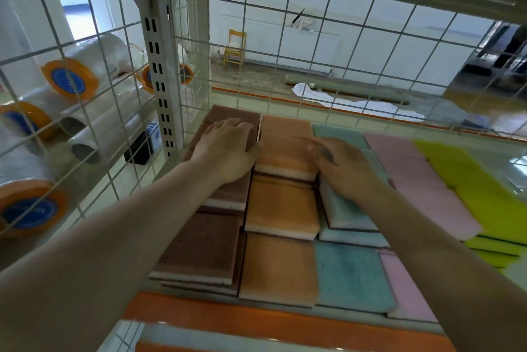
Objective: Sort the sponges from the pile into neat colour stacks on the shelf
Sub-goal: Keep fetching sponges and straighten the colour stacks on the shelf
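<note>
A: Where do the hands sit?
B: The left hand (228, 149) lies flat, fingers relaxed, on the far brown sponge stack (225, 123). The right hand (342, 165) rests, grip released, on the teal sponges (350, 274), thumb against the orange sponges (282, 203).
A: And the rest?
B: Pink sponges (422, 180) and yellow-green sponges (490, 197) line the shelf (228, 314) to the right.

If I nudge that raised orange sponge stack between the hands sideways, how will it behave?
The orange sponge stack looks like porous foam, so probably light and squashy. Separate layers show at its front edge, so they may shear apart. Left hand and right hand flank it.
</note>
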A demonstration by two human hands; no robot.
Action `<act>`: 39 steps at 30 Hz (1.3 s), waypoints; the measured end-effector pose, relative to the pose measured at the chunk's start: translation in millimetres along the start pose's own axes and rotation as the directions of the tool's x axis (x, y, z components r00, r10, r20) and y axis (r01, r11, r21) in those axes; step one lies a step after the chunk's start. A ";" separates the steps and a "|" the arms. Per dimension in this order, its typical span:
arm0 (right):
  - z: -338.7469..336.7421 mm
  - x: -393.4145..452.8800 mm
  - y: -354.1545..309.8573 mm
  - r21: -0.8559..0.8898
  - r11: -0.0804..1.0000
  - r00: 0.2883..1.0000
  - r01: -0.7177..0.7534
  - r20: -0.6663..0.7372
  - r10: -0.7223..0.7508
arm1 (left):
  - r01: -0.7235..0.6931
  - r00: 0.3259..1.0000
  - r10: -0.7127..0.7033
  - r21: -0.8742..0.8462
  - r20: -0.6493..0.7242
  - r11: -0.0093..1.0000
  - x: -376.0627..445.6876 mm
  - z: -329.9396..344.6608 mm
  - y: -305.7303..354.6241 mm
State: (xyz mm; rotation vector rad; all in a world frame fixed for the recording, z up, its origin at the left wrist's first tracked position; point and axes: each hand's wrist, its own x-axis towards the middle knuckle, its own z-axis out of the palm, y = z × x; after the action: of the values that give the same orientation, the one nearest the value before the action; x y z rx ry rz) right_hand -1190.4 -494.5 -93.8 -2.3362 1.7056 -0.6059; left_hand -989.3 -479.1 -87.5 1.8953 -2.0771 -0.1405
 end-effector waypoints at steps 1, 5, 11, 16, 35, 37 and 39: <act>-0.7 -3.3 1.0 0.010 1.000 1.000 0.000 -0.008 0.000 | -0.013 1.000 0.013 -0.010 -0.007 1.000 -5.2 -0.9 2.3; -4.5 -13.7 7.9 -0.018 0.999 0.998 -0.027 -0.058 0.026 | -0.046 0.999 0.046 -0.024 -0.021 0.999 -23.1 -3.7 8.4; -15.6 -43.3 18.6 -0.006 1.000 0.988 -0.026 -0.154 0.024 | -0.141 0.990 0.140 -0.005 -0.028 0.990 -43.5 1.4 18.1; -21.1 -71.4 31.7 -0.013 0.996 0.984 -0.089 -0.158 0.086 | -0.260 0.965 0.258 -0.033 -0.047 0.965 -57.6 7.6 40.4; -37.6 -109.2 50.8 -0.120 0.988 0.990 -0.098 -0.114 0.085 | -0.422 0.903 0.425 -0.056 0.064 0.905 -57.6 37.4 98.8; -38.0 -110.3 52.4 -0.112 0.990 0.991 -0.087 -0.106 0.076 | -0.431 0.897 0.435 -0.072 0.075 0.900 -56.3 38.7 97.4; -38.3 -111.6 53.2 -0.104 0.992 0.991 -0.078 -0.117 0.066 | -0.432 0.894 0.440 -0.097 0.083 0.897 -55.4 40.4 95.8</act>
State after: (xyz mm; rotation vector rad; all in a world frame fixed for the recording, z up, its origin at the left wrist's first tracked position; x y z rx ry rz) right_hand -1281.5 -403.1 -103.5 -2.3404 1.9094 -0.6610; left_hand -1089.1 -419.7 -107.5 1.3573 -2.4710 -0.2105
